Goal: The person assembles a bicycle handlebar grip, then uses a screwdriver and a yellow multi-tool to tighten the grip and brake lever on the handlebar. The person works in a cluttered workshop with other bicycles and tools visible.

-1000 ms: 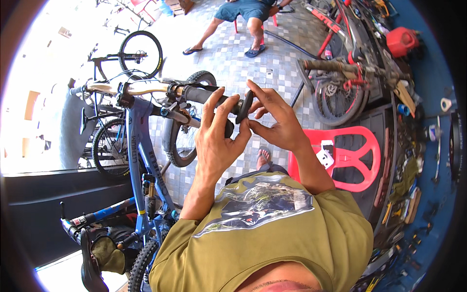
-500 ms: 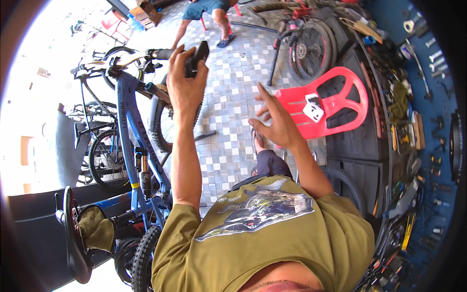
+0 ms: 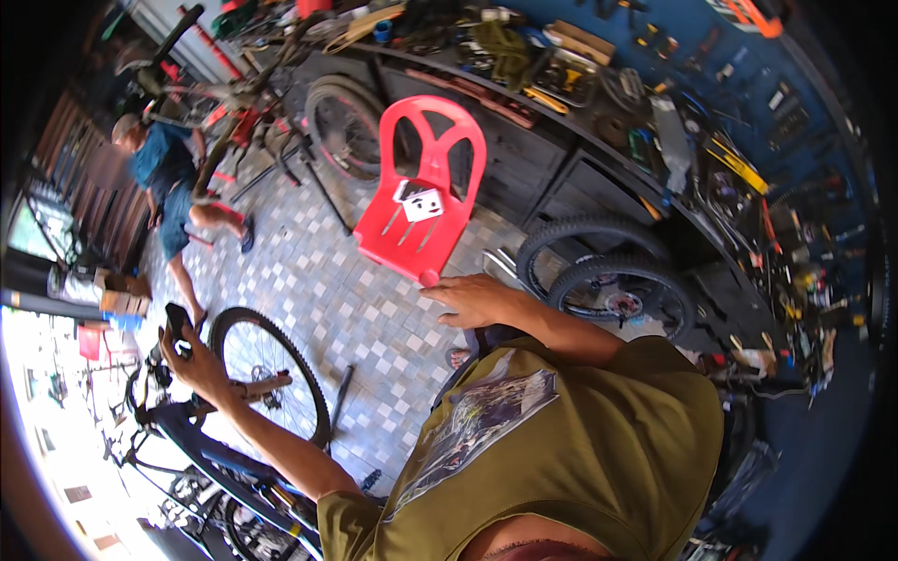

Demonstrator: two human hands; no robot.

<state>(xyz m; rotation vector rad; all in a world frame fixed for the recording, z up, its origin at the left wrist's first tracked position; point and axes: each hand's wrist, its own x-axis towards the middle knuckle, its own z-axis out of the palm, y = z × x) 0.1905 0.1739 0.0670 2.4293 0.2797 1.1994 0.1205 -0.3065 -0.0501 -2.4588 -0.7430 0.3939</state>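
My left hand (image 3: 198, 366) is raised on the left, its fingers closed around a flat, dark object (image 3: 178, 322); what kind it is I cannot make out. Just below it stands a blue mountain bike (image 3: 210, 453), whose front wheel (image 3: 316, 404) shows to the right of the hand. My right hand (image 3: 477, 299) hovers with fingers stretched out and nothing in them, close to the front edge of a red plastic chair (image 3: 383, 234). A small white and black item (image 3: 424, 205) lies on the chair seat.
Loose wheels (image 3: 552, 224) lean against dark cabinets (image 3: 477, 178). Above them, a workbench is crowded with tools, including a yellow level (image 3: 737, 165). At upper left another person (image 3: 168, 178) sits beside a second bike (image 3: 224, 98). A black bar (image 3: 343, 385) lies on the tiled floor.
The view has swung to the right, bringing the bench and loose wheels further in. My left hand keeps the dark object; my right hand is lower, its fingers now stretched sideways.
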